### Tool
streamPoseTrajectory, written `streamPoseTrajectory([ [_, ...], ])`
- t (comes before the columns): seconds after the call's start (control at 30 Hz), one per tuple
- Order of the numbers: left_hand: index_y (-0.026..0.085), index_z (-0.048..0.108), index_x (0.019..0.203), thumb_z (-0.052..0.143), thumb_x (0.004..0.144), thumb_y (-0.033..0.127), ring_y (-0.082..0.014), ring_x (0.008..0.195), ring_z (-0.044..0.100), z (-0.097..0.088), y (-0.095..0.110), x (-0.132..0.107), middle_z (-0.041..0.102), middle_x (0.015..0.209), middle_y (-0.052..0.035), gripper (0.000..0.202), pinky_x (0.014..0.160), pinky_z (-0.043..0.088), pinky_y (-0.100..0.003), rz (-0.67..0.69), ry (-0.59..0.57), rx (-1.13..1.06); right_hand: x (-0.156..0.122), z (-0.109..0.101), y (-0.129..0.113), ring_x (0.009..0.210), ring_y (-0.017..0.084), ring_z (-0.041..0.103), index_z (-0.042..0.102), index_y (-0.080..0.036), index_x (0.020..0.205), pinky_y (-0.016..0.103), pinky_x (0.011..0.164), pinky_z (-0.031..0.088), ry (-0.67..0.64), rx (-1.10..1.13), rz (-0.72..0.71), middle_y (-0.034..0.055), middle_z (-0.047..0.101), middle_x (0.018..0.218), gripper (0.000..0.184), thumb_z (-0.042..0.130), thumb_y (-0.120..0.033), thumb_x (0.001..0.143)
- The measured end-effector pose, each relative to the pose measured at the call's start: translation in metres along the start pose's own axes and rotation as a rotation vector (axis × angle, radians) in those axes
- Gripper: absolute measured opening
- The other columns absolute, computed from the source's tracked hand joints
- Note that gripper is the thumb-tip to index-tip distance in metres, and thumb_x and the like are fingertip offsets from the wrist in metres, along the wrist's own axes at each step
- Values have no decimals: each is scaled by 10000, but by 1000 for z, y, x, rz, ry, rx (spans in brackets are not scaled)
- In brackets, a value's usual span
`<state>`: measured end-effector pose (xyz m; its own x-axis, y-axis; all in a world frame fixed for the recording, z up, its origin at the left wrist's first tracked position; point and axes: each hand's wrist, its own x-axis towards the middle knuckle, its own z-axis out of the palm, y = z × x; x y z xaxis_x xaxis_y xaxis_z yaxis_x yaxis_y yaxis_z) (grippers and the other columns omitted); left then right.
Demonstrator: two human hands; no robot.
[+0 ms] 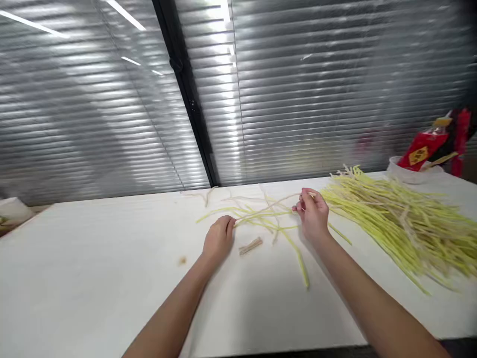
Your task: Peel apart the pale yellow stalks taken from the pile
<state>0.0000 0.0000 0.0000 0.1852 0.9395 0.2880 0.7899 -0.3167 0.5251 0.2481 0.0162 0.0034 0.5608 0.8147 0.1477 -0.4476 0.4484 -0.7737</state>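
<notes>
On the white table (93, 268), my left hand (219, 238) is closed, pinching one end of a thin pale yellow stalk (261, 213). The other end of that stalk is pinched by my right hand (313, 215), fingers pressed together. Several loose yellow-green stalks (278, 226) lie scattered under and between the two hands, one running toward the front (301, 263). A big heap of the same long yellow-green stalks (402, 223) lies just right of the right hand.
A small brown trimmed bundle (250, 245) and a crumb (182, 260) lie near the left hand. A red packet (428, 146) on a white bag stands at the far right. Ribbed glass with a black post (190, 99) backs the table.
</notes>
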Motion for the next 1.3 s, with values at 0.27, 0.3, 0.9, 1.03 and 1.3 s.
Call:
streamPoseTrajectory([
  [0.27, 205, 532, 834, 316, 893, 352, -192, 769, 539, 2, -4, 1, 610, 822, -45, 268, 694, 368, -294, -42, 96, -77, -3, -1, -1, 504, 53, 524, 660, -170, 834, 240, 553, 498, -59, -31, 105, 15, 647, 794, 262, 698, -380, 682],
  [0.3, 204, 530, 825, 324, 890, 355, -182, 737, 531, 2, -3, 1, 603, 791, -36, 264, 678, 366, -287, -48, 109, -108, -3, -1, -1, 514, 54, 530, 663, -171, 851, 240, 566, 499, -81, -62, 115, 23, 657, 817, 267, 698, -374, 682],
  [0.9, 135, 627, 738, 737, 637, 340, -120, 688, 611, -9, 23, -3, 661, 701, -29, 253, 712, 468, -242, -466, -107, -1205, -55, 14, 11, 874, 191, 635, 579, -186, 1029, 334, 771, 464, -798, -561, 293, 88, 699, 955, 319, 523, -423, 822],
  [1.03, 129, 627, 750, 737, 648, 324, -125, 726, 638, -11, 26, -5, 687, 821, -56, 245, 756, 495, -257, -490, -141, -1276, -58, 11, 12, 914, 187, 627, 552, -217, 1096, 330, 819, 443, -802, -781, 102, 54, 702, 939, 290, 446, -368, 872],
  [1.3, 128, 617, 776, 726, 669, 322, -124, 672, 636, -10, 29, -6, 676, 723, -43, 247, 722, 510, -255, -432, -163, -1356, -58, 10, 13, 792, 173, 633, 525, -232, 1102, 312, 766, 441, -843, -965, -46, 18, 699, 812, 269, 351, -295, 908],
])
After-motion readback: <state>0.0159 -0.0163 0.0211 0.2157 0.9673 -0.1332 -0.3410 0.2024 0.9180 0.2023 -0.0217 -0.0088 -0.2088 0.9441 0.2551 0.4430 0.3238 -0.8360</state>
